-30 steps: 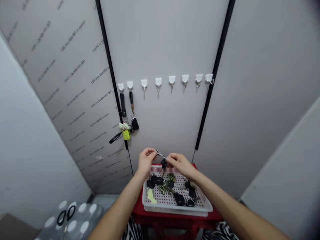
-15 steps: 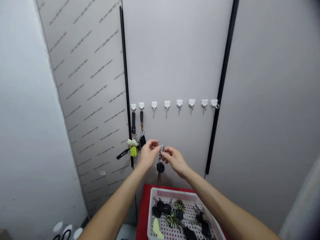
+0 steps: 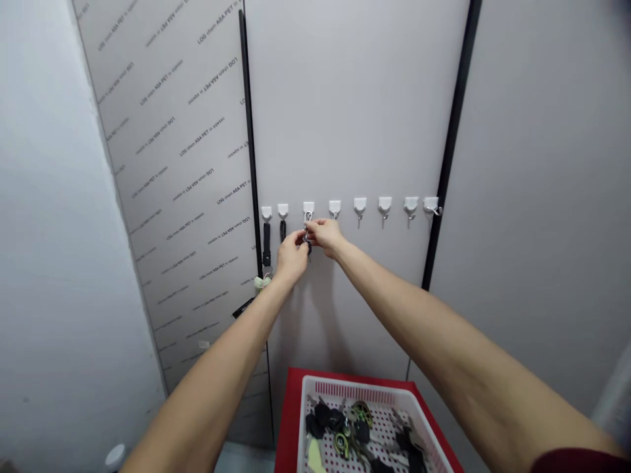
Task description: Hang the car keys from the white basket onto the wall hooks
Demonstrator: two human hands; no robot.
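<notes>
Both hands meet just below the third white wall hook from the left. My right hand pinches the metal clip or ring at the top of a key with a black head. Fingers of my left hand are closed around the lower part of the same key. The metal loop overlaps the hook; whether it hangs on it I cannot tell. Left of my hands, a dark strap and a braided strap hang from the first two hooks; my left arm partly covers what dangles below them.
More white hooks continue to the right along the grey panel. Below stands a white plastic basket holding several keys, on a red surface. Black vertical strips flank the panel, and a printed board covers the left.
Both hands have risen from below the hook row to the third hook, carrying the key. The view has shifted slightly, and more of the right arm shows.
</notes>
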